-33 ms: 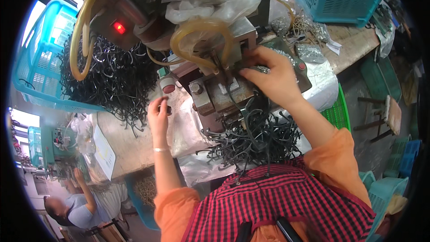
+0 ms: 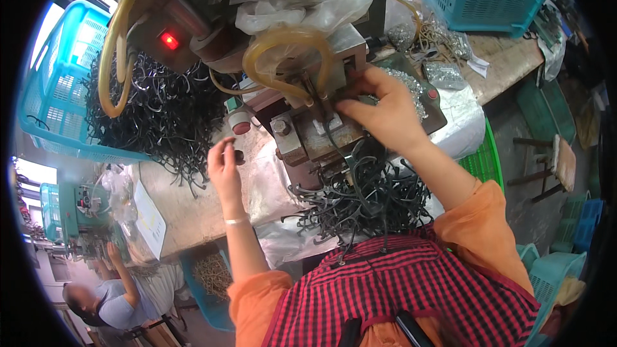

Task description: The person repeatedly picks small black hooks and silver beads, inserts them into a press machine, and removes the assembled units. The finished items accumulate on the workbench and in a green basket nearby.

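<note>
My right hand (image 2: 392,110) reaches in from the right to the tooling of a bench press (image 2: 321,130). Its thumb and fingers bend together beside the punch, and whatever lies between the fingertips is hidden. A thin black curved piece (image 2: 332,138) runs from the die toward the front. My left hand (image 2: 223,172) is held up left of the press, fingers slightly bent and apart, beside a small dark knob and just below a red push button (image 2: 241,123). Many black hook-like strips (image 2: 366,193) lie heaped in front of the press, close to my apron.
A blue basket (image 2: 58,99) and a big pile of black strips (image 2: 160,103) stand at the left. Small shiny metal parts (image 2: 411,90) lie in a tray beyond my right hand. Another blue basket (image 2: 482,0) sits far right. A person (image 2: 122,295) works at the lower left.
My left hand has shifted slightly left, away from the small dark knob. My right hand has moved a little left, closer to the punch.
</note>
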`<control>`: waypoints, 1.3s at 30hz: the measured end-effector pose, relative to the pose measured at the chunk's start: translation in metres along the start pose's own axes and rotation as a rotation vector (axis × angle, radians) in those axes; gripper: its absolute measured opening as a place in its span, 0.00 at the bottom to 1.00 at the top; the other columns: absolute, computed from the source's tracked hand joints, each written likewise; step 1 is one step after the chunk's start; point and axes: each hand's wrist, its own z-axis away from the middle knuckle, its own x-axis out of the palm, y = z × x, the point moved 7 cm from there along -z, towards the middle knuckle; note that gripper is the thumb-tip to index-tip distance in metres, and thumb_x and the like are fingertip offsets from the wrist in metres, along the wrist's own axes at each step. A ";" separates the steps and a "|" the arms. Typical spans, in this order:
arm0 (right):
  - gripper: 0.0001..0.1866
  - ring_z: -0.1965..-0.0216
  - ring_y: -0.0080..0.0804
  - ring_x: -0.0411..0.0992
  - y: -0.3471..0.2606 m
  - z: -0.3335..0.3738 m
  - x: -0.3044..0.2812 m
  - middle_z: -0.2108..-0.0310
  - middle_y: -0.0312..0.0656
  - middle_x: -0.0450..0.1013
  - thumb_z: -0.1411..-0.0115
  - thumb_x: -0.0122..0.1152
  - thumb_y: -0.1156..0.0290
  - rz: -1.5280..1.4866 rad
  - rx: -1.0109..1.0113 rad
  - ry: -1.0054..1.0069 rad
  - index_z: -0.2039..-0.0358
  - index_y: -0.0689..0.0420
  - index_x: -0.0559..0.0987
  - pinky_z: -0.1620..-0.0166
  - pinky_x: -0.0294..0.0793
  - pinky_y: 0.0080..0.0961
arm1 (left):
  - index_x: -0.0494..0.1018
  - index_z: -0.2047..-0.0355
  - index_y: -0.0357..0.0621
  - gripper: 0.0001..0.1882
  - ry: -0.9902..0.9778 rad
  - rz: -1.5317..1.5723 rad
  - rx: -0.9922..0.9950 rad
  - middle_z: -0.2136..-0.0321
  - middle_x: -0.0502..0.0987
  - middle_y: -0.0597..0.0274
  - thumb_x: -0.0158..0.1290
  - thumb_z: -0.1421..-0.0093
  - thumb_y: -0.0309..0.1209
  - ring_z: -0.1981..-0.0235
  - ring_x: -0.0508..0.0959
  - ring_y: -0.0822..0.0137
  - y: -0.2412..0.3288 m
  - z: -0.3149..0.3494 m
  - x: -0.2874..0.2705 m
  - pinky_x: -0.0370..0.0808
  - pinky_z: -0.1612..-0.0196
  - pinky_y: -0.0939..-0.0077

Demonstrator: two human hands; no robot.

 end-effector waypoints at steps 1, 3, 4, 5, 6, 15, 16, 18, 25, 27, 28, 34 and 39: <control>0.22 0.59 0.28 0.80 0.000 0.002 0.004 0.63 0.42 0.81 0.46 0.68 0.78 -0.086 -0.016 0.040 0.50 0.65 0.76 0.52 0.76 0.25 | 0.76 0.53 0.38 0.08 0.037 0.142 0.023 0.65 0.78 0.63 0.50 0.29 0.26 0.71 0.78 0.76 0.029 0.011 0.005 0.77 0.67 0.82; 0.24 0.60 0.26 0.79 0.003 0.006 0.011 0.64 0.42 0.81 0.46 0.68 0.79 -0.171 -0.016 0.056 0.48 0.65 0.75 0.53 0.76 0.23 | 0.73 0.54 0.39 0.06 0.139 0.340 0.181 0.61 0.76 0.60 0.49 0.29 0.25 0.61 0.78 0.72 0.085 0.031 0.008 0.80 0.64 0.77; 0.25 0.60 0.26 0.79 0.004 0.007 0.014 0.64 0.41 0.80 0.46 0.67 0.79 -0.176 -0.006 0.045 0.47 0.66 0.74 0.54 0.76 0.23 | 0.71 0.53 0.38 0.06 0.099 0.487 0.282 0.58 0.75 0.56 0.47 0.29 0.23 0.58 0.77 0.69 0.120 0.039 0.012 0.82 0.62 0.72; 0.25 0.61 0.25 0.79 0.003 0.006 0.015 0.64 0.41 0.80 0.46 0.67 0.80 -0.181 -0.002 0.041 0.46 0.66 0.73 0.54 0.76 0.22 | 0.69 0.54 0.37 0.07 0.040 0.539 0.453 0.58 0.74 0.53 0.45 0.29 0.21 0.57 0.78 0.66 0.163 0.048 0.018 0.84 0.62 0.69; 0.26 0.60 0.24 0.79 0.002 0.006 0.018 0.64 0.40 0.80 0.46 0.67 0.80 -0.250 0.028 0.022 0.46 0.65 0.73 0.53 0.75 0.22 | 0.68 0.54 0.36 0.06 -0.039 0.597 0.599 0.58 0.75 0.52 0.47 0.31 0.20 0.58 0.79 0.64 0.197 0.054 0.025 0.83 0.58 0.68; 0.25 0.46 0.32 0.76 -0.027 0.031 0.013 0.52 0.46 0.80 0.41 0.65 0.75 -0.214 -0.008 -0.074 0.43 0.61 0.75 0.41 0.71 0.29 | 0.72 0.58 0.36 0.08 -0.061 0.246 0.831 0.65 0.79 0.49 0.55 0.37 0.18 0.62 0.82 0.55 0.230 0.062 0.057 0.81 0.57 0.64; 0.20 0.43 0.36 0.75 -0.016 0.030 -0.010 0.50 0.50 0.79 0.44 0.67 0.74 -0.006 -0.084 -0.030 0.49 0.59 0.80 0.39 0.70 0.33 | 0.75 0.60 0.40 0.10 -0.149 0.130 0.907 0.61 0.81 0.51 0.58 0.43 0.18 0.67 0.80 0.59 0.229 0.069 0.070 0.77 0.63 0.67; 0.15 0.38 0.54 0.68 0.019 0.028 -0.044 0.47 0.57 0.75 0.49 0.70 0.72 0.765 -0.246 0.212 0.58 0.55 0.85 0.37 0.68 0.45 | 0.80 0.64 0.46 0.14 -0.296 -0.124 1.074 0.55 0.85 0.54 0.63 0.53 0.19 0.78 0.75 0.67 0.229 0.091 0.085 0.71 0.76 0.75; 0.10 0.41 0.53 0.70 0.072 0.025 -0.070 0.49 0.51 0.77 0.49 0.71 0.71 0.913 -0.257 0.289 0.64 0.55 0.86 0.41 0.70 0.45 | 0.78 0.67 0.43 0.13 -0.455 -0.291 1.261 0.59 0.84 0.60 0.62 0.55 0.23 0.78 0.73 0.66 0.228 0.106 0.132 0.72 0.77 0.74; 0.10 0.43 0.50 0.72 0.082 0.026 -0.078 0.50 0.49 0.78 0.48 0.71 0.71 0.830 -0.138 0.312 0.64 0.56 0.86 0.41 0.71 0.43 | 0.78 0.67 0.44 0.14 -0.504 -0.289 1.214 0.59 0.84 0.60 0.62 0.57 0.23 0.79 0.73 0.66 0.231 0.103 0.134 0.72 0.78 0.74; 0.10 0.44 0.49 0.73 0.088 0.025 -0.080 0.51 0.49 0.79 0.48 0.71 0.71 0.790 -0.089 0.313 0.64 0.56 0.86 0.42 0.72 0.41 | 0.78 0.67 0.44 0.14 -0.516 -0.291 1.187 0.59 0.84 0.60 0.62 0.57 0.23 0.79 0.73 0.66 0.231 0.101 0.134 0.72 0.78 0.73; 0.08 0.54 0.44 0.79 0.081 0.022 -0.078 0.58 0.48 0.81 0.38 0.64 0.71 0.622 -0.151 0.340 0.60 0.59 0.85 0.49 0.76 0.34 | 0.78 0.66 0.45 0.13 -0.512 -0.197 1.115 0.58 0.83 0.63 0.61 0.55 0.27 0.77 0.76 0.67 0.228 0.095 0.126 0.73 0.77 0.74; 0.08 0.60 0.28 0.79 0.105 0.023 -0.085 0.61 0.41 0.82 0.37 0.66 0.72 0.442 -0.031 0.363 0.58 0.61 0.84 0.54 0.75 0.25 | 0.79 0.64 0.42 0.09 -0.342 -0.175 1.062 0.53 0.82 0.58 0.61 0.47 0.25 0.69 0.78 0.62 0.217 0.114 0.120 0.79 0.61 0.68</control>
